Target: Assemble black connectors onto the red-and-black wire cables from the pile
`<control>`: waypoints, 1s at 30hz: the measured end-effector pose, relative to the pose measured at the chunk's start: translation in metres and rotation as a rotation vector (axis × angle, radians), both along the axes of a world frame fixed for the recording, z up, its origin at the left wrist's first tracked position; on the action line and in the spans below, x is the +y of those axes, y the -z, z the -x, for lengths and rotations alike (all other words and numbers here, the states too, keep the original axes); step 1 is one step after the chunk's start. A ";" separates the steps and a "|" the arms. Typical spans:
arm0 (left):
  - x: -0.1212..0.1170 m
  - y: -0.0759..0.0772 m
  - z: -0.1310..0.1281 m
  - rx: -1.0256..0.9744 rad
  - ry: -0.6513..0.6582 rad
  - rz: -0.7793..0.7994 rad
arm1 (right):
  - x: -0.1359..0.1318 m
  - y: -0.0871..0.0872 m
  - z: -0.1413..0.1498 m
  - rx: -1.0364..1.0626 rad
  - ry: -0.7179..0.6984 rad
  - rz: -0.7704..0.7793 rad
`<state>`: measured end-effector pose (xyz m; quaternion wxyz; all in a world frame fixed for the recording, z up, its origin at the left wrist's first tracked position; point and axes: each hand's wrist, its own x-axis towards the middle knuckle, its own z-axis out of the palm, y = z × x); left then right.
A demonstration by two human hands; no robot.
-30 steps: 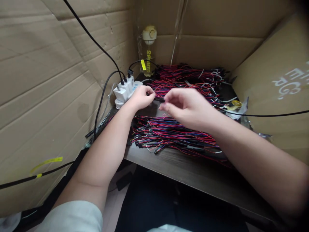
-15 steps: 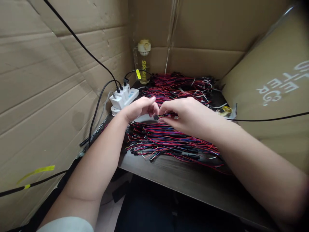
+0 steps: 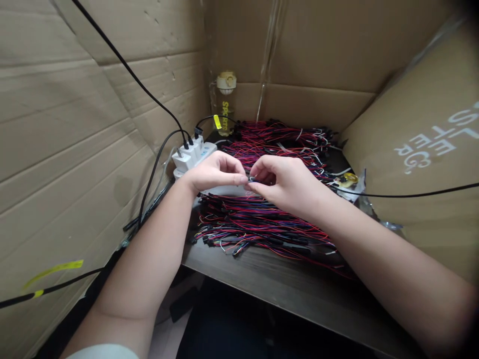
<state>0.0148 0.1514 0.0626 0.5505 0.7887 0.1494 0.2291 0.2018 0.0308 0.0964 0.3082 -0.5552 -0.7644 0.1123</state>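
Observation:
My left hand [image 3: 219, 172] and my right hand [image 3: 282, 177] meet above the wires, fingertips nearly touching. Between them is the end of a thin wire harness [image 3: 251, 179] with a small dark connector, mostly covered by the fingers. My right thumb and fingers pinch the harness just behind that end. The left thumb and forefinger close on the connector end from the other side. Below the hands lies a bundle of red, blue and black wires [image 3: 258, 217] with black connectors. A further wire pile [image 3: 269, 134] spreads behind them.
A white power strip [image 3: 192, 154] with black plugs stands left of the hands. Behind it is a clear bottle [image 3: 225, 104]. Cardboard walls [image 3: 318, 45] enclose the dark tabletop [image 3: 239, 269]. A black cable [image 3: 411, 194] crosses on the right, near a yellow tape roll [image 3: 348, 179].
My left hand has moved right, and its thumb and forefinger have closed on the connector end, which stuck out of my right hand before. The view has tilted slightly.

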 end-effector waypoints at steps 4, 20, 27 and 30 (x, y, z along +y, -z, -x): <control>0.003 0.001 0.003 -0.099 -0.032 0.060 | -0.002 -0.002 0.000 0.083 -0.035 0.062; 0.003 0.001 -0.007 -0.412 -0.155 0.311 | 0.002 -0.010 -0.011 -0.095 -0.032 0.161; 0.017 0.013 -0.023 -0.253 -0.444 0.284 | 0.005 -0.024 -0.037 -0.273 0.003 0.377; 0.023 0.020 -0.022 0.037 -0.616 0.115 | 0.011 -0.025 -0.054 -0.406 0.011 0.528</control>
